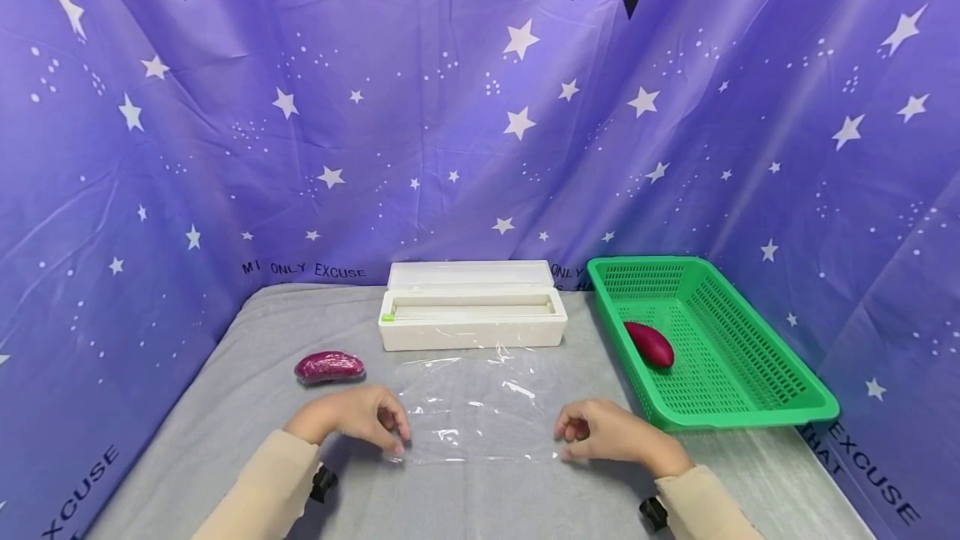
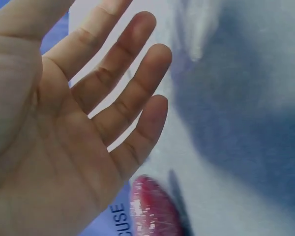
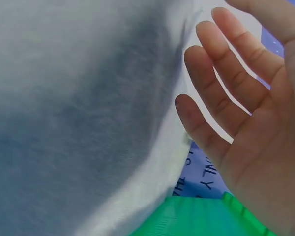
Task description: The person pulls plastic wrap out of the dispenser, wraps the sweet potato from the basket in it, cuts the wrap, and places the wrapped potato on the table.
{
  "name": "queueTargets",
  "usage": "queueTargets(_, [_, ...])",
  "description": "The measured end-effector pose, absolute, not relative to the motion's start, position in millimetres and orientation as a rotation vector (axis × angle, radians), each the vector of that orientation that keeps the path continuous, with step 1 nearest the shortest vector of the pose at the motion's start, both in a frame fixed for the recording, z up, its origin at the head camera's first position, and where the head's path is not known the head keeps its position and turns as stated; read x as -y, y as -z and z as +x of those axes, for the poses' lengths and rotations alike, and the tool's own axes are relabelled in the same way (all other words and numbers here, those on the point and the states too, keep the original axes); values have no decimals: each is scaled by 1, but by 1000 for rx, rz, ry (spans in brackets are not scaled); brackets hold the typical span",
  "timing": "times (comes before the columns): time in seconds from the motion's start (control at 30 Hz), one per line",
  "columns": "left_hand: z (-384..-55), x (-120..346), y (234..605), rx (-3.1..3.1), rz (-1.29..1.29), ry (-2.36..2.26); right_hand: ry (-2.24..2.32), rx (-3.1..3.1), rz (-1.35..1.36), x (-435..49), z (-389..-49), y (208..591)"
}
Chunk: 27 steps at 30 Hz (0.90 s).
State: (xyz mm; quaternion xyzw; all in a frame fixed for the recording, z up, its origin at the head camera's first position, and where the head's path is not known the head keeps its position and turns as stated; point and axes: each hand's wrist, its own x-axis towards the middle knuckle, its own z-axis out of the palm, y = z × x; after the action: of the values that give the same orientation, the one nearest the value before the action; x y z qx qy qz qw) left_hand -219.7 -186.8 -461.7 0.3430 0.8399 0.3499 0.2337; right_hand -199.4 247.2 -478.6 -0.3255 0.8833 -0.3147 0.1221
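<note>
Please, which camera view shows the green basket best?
The head view: it shows the green basket whole, with rim and inside visible. The right wrist view catches only part, cut off at the bottom edge. The left wrist view does not show it.

Sleeved forearms (image 1: pixel 258 483) slant in from the near side, left and right; the left hand (image 1: pixel 366 415) and right hand (image 1: pixel 609 433), well apart, face each other, each pinching.

I am wearing plain beige sleeves (image 1: pixel 258 486) ending just behind my left hand (image 1: pixel 363 417) and right hand (image 1: pixel 611 432); on the inner side behind each, a small black block (image 1: pixel 323 483), perhaps a camera, is showing.
</note>
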Motion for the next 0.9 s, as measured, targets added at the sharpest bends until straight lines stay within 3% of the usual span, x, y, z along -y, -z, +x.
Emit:
queueTargets(0.63, [-227, 187, 419, -2466, 1066, -1085, 909, -2759, -1099, -252, -208, 428])
queueTargets(0.9, [-230, 172, 416, -2568, 1077, -1172, 884, -2904, -1006, -269, -213, 391])
